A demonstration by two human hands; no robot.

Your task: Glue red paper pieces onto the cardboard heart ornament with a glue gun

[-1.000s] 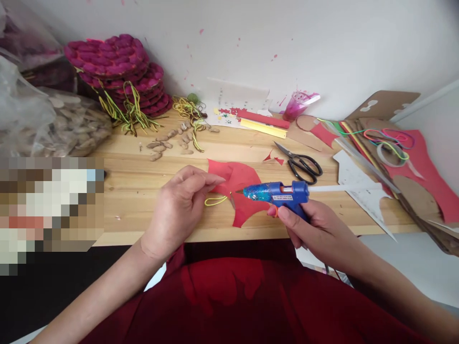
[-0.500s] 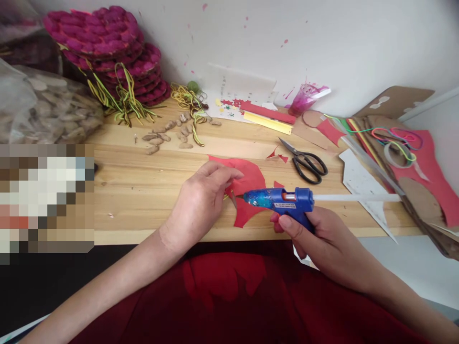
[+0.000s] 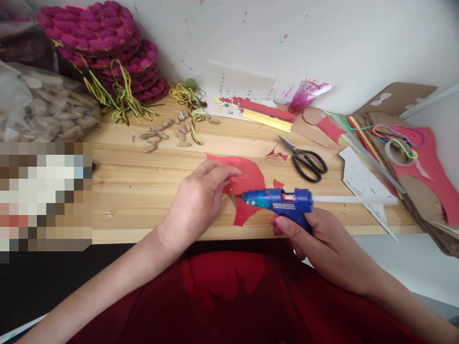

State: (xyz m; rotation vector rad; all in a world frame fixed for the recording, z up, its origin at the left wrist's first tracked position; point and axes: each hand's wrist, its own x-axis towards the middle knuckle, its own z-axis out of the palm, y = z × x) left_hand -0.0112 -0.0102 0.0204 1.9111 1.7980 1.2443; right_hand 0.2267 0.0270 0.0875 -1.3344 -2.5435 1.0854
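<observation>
My right hand (image 3: 326, 239) is wrapped round the handle of a blue glue gun (image 3: 279, 199), and a long white glue stick (image 3: 355, 199) runs out of its back. The gun's nozzle points left, close to the fingers of my left hand (image 3: 201, 200). Those fingers are pinched together over a cut piece of red paper (image 3: 251, 174) on the table. What they pinch is mostly hidden; a bit of yellow cord (image 3: 225, 194) and a small greyish pointed piece show beside the nozzle.
Black-handled scissors (image 3: 304, 160) lie behind the gun, near red paper scraps (image 3: 278, 154). Peanuts (image 3: 165, 129) and yellow-green cords (image 3: 184, 98) lie further back. Stacked magenta round pieces (image 3: 89, 28) and a bag of peanuts (image 3: 60, 105) stand left; cardboard and paper (image 3: 366, 177) lie right.
The view has shifted very slightly. Both hands and the glue gun keep nearly the same pose, with the nozzle still close to the left fingers.
</observation>
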